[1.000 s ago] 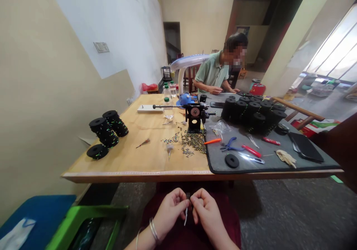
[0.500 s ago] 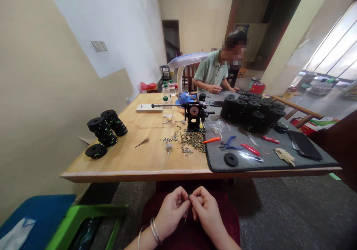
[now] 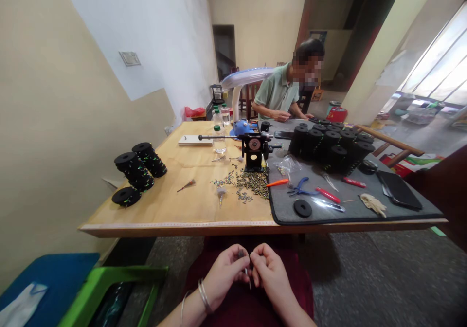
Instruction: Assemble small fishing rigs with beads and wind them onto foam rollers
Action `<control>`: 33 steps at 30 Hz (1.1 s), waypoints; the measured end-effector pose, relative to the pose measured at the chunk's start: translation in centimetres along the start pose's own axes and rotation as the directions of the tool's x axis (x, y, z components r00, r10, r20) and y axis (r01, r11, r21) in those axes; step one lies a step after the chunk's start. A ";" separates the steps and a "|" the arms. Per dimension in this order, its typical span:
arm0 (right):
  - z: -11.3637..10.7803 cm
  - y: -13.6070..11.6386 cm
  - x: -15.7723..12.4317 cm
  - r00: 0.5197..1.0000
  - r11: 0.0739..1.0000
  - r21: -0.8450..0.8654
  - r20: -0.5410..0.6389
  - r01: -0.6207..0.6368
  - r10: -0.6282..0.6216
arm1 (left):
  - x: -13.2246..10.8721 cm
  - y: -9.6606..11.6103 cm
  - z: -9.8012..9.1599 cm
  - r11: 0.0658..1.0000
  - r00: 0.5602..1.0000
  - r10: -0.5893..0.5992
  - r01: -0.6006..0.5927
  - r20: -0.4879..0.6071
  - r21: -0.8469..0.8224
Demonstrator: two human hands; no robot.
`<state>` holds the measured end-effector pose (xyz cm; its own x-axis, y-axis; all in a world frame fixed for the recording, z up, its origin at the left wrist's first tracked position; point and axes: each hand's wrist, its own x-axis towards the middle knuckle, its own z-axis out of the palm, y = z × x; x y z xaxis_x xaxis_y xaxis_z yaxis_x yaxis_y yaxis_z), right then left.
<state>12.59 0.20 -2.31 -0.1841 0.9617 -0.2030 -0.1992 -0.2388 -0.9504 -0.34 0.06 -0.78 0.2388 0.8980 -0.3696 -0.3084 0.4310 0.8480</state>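
Both hands are close together over my lap, below the table's front edge. My left hand [image 3: 229, 269] is closed, thumb against fingers, with a small dark piece [image 3: 241, 253] showing at the fingertips. A thin, pale, stick-like piece [image 3: 250, 283] points down between the hands; it seems to be in my left hand, but its kind is too small to tell. My right hand [image 3: 269, 272] is pinched shut just beside it, a narrow gap from the left fingertips. What the right fingers hold, if anything, is hidden.
Ahead is the wooden table [image 3: 146, 212] with a black winding counter [image 3: 253, 152], scattered small metal pieces [image 3: 255, 183], blue pliers [image 3: 302, 187] and a black foam spool [image 3: 302, 208]. Stacked spools [image 3: 134, 169] stand left, more at right. Across sits a person [image 3: 279, 93]. A green stool [image 3: 91, 288] is at lower left.
My fingertips have moved slightly apart, leaving a narrow gap where they met. The dark piece shows more clearly in my left hand. Things on the table stay put.
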 end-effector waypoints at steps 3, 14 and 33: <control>-0.1 -0.2 -0.3 1.000 1.000 -0.011 -0.005 -0.017 0.017 | 0.0 0.1 0.0 1.000 0.999 0.002 -0.002 -0.037 -0.007; -0.1 0.0 -0.7 1.000 0.996 -0.087 -0.008 -0.017 0.016 | 0.1 0.2 -0.3 0.995 0.994 0.064 -0.057 -0.084 0.085; -0.2 0.5 -0.6 0.999 0.983 -0.181 -0.048 0.011 -0.020 | -0.5 0.2 -0.6 0.706 0.891 0.452 -0.329 -0.042 0.627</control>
<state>12.81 -0.49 -2.73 -0.1335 0.9716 -0.1953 -0.0241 -0.2002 -0.9795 -1.08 -0.23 -0.71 0.0344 0.9987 0.0383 0.2806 -0.0464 0.9587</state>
